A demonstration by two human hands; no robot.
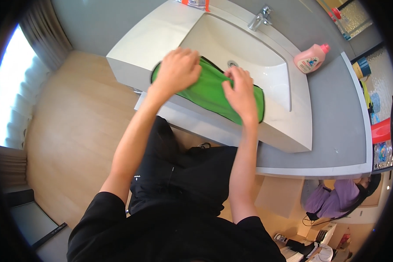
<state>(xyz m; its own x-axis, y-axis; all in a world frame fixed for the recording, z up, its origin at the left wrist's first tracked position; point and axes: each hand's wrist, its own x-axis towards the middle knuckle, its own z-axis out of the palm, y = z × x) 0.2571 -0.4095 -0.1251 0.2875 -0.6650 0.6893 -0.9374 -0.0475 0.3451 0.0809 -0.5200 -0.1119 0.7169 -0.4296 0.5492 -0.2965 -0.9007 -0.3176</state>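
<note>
White sink counter (148,43); green cloth (210,94) beneath both curled hands (178,72) (241,94); can't tell whether gripping.

Both arms reach forward from the lower edge, bare below short black fabric sleeves (104,212). Left forearm (135,142) slants up and inward; right forearm (244,159) rises nearly straight. Bare left hand (178,72) reaches slightly farther out than the right: back uppermost, wrist about in line with forearm, fingers bent over and downward, outlines a little blurred, thumb hidden. Bare right hand (241,94): back also mostly up, fingers loosely bent and pointing away from the body, thumb standing apart on the inner side. Hands well apart from each other.
</note>
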